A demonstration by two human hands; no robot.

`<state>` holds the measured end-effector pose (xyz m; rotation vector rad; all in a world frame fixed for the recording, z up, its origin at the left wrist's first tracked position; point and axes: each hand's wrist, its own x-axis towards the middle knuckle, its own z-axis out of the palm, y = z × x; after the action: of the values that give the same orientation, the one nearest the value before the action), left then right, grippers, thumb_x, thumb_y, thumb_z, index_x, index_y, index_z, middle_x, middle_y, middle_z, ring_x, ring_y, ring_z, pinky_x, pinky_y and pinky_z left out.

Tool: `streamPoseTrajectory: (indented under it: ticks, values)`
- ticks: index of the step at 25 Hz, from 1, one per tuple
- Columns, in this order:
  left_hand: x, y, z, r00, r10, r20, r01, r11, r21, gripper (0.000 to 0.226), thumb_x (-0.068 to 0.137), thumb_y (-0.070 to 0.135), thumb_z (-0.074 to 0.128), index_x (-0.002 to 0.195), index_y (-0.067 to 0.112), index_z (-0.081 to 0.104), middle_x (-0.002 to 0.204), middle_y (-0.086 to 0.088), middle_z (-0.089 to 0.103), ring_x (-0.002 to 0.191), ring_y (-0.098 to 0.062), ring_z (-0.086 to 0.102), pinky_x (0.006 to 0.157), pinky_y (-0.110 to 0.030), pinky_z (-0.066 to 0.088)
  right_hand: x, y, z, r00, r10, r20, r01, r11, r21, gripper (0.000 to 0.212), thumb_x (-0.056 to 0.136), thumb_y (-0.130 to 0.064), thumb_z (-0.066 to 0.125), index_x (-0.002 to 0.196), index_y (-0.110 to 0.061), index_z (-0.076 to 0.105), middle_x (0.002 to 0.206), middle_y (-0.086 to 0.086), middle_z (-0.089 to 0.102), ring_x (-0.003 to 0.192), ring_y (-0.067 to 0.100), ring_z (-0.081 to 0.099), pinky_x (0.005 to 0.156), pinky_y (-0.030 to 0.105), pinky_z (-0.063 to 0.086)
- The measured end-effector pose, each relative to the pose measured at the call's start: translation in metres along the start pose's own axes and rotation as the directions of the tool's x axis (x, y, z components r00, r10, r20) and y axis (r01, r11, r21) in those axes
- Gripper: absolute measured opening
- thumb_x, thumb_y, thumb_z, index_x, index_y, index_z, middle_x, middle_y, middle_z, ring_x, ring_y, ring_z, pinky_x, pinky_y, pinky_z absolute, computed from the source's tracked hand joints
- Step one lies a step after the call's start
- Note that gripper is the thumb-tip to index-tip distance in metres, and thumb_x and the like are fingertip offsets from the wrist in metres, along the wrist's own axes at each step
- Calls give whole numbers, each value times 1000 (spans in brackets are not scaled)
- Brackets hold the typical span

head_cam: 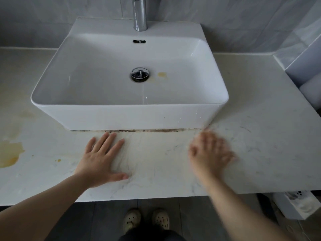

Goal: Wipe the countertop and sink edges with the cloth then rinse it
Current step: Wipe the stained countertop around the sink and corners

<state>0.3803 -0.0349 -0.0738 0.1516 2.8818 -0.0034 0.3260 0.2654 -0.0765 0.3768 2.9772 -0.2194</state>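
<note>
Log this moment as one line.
left hand flat on white marble countertop | right hand blurred, open | no cloth visible | yellow stain left

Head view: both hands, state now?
Left hand: open, flat on the marbled white stone countertop, holding nothing.
Right hand: motion-blurred, looks open, nothing visibly held.

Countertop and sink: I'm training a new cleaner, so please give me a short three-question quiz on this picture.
1. True or false: the left hand lies flat on the countertop, fingers spread.
2. The large yellow stain on the countertop lies: A) left of the sink; B) right of it; C) behind the tap.
3. Fill in: inside the sink, a small yellow spot sits just right of the ____.
Key: 1 true; 2 A; 3 drain.
</note>
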Motion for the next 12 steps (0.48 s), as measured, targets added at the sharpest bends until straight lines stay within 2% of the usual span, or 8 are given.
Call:
streamPoseTrajectory:
  ticks: [2,3,4,5,6,8,9,12]
  values:
    - [0,0,-1,1000,2,8,-2,1000,-4,108,63,93,23,143,20,29,146,-15,36,137,-27,19,110,-39,1,-44,-48,17,925,-378,-30,379,926,7,66,86,-50,14,149,-31,14,159,-2,7,146,30,4,109,62,-1]
    - [0,0,-1,1000,6,12,-6,1000,-8,108,63,93,23,142,20,30,146,-15,36,137,-27,19,110,-38,1,-58,-61,20,845,-532,50,532,846,20,65,86,-48,14,149,-33,11,159,-5,4,146,27,-1,109,60,-6]
    - [1,-1,0,1000,7,12,-7,1000,-7,108,63,93,23,142,20,30,146,-15,36,137,-27,19,110,-38,0,-61,-65,18,796,-596,108,597,802,25,64,86,-46,12,148,-35,10,159,-8,3,146,23,-4,110,58,-10]
    - [0,-1,1,1000,14,5,-14,1000,-3,109,63,93,23,143,20,29,146,-15,35,137,-27,19,110,-38,0,-54,-58,15,803,-586,108,586,809,35,63,84,-44,11,147,-37,14,158,-10,7,146,20,-3,111,57,-9]
    - [0,-2,3,1000,23,-5,-23,1000,-7,109,62,94,22,143,21,29,147,-15,34,137,-27,18,111,-38,-1,-43,-42,12,856,-514,51,512,858,40,64,82,-42,11,145,-38,22,157,-12,14,146,19,2,111,57,-5]
    - [0,-3,3,1000,27,-5,-27,999,-20,112,60,95,21,145,22,26,150,-14,29,140,-25,14,111,-39,-2,-19,-5,8,967,-251,-42,253,965,61,62,78,-38,20,138,-39,35,154,-12,23,145,18,10,111,57,3]
    - [1,-4,3,999,35,-19,-35,999,-16,114,58,96,18,146,24,22,153,-13,23,142,-25,9,112,-39,-3,-9,9,2,992,-117,-45,121,989,84,60,78,-37,26,136,-37,38,154,-11,24,144,19,11,111,59,4]
    - [0,-11,2,994,86,-70,-87,996,-9,120,50,97,7,148,28,1,157,-5,-6,143,-21,-13,112,-43,-13,-10,-6,1,993,119,-24,-114,984,137,56,86,-33,38,141,-29,34,156,-2,21,145,23,6,111,62,3]
